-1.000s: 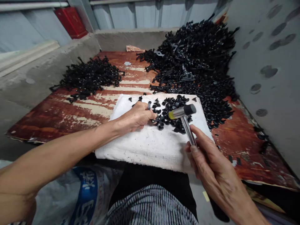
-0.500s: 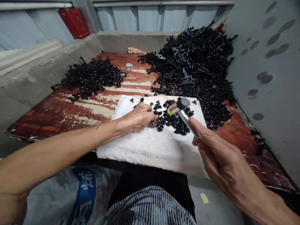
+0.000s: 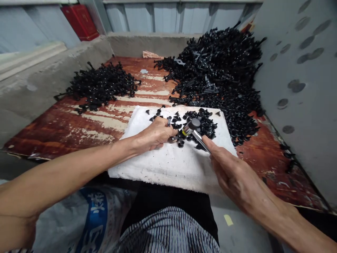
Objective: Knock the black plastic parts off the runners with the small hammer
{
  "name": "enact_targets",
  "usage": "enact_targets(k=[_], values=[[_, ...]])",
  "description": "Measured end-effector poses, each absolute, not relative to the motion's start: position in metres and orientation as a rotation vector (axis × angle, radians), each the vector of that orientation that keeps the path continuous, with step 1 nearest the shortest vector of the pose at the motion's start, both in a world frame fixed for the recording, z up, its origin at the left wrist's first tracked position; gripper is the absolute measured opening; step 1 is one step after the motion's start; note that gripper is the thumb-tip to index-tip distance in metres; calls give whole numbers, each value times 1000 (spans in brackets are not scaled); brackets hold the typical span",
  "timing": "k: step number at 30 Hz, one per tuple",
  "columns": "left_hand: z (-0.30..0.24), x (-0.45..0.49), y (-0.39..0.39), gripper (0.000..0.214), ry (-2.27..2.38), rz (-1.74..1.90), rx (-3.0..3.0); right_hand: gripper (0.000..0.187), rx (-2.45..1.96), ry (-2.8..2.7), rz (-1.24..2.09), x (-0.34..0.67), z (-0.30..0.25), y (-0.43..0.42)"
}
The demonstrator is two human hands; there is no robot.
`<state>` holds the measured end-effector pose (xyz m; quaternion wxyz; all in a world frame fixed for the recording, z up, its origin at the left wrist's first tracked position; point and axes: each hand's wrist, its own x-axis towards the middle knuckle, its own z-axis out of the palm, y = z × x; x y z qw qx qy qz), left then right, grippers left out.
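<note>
My right hand (image 3: 231, 168) is closed around the metal handle of a small mallet (image 3: 193, 124). Its head, dark at one end with a yellow band near the other, hangs just right of my left fingers. My left hand (image 3: 158, 133) rests over a white cloth-covered pad (image 3: 168, 168), fingers pinched on a small black strip-like part (image 3: 169, 121) with a hole at its end. What lies under those fingertips is partly hidden. Several loose black knob-shaped pieces (image 3: 207, 124) are scattered on the pad around the mallet head.
A large heap of black parts (image 3: 221, 66) stands at the back right, and a smaller pile (image 3: 100, 84) at the left. Both lie on a worn red-brown board (image 3: 102, 123). A grey panel (image 3: 297, 88) bounds the right side. A red box (image 3: 80, 23) stands at the back left.
The mallet has moved down and left, its head now closer to my left fingers. My left hand has kept its grip in nearly the same place.
</note>
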<state>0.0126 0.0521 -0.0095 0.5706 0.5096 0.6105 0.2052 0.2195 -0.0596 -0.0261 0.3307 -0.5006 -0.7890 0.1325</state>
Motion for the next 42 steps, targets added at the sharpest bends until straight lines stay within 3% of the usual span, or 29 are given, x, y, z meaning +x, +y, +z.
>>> enact_targets(k=[5, 12, 20, 27, 42], values=[[-10, 13, 51, 23, 1413, 481, 1190, 69, -1247, -2142, 143, 218, -27, -59], [-14, 7, 54, 23, 1325, 499, 1177, 63, -1295, -2183, 202, 220, -35, -57], [-2, -1, 35, 18, 1212, 536, 1364, 49, -1363, -1548, 565, 215, -19, -81], [-12, 16, 23, 25, 1124, 362, 1543, 47, -1369, -1166, 898, 224, -48, -95], [-12, 22, 28, 19, 1189, 340, 1353, 44, -1343, -1189, 892, 226, -58, -95]])
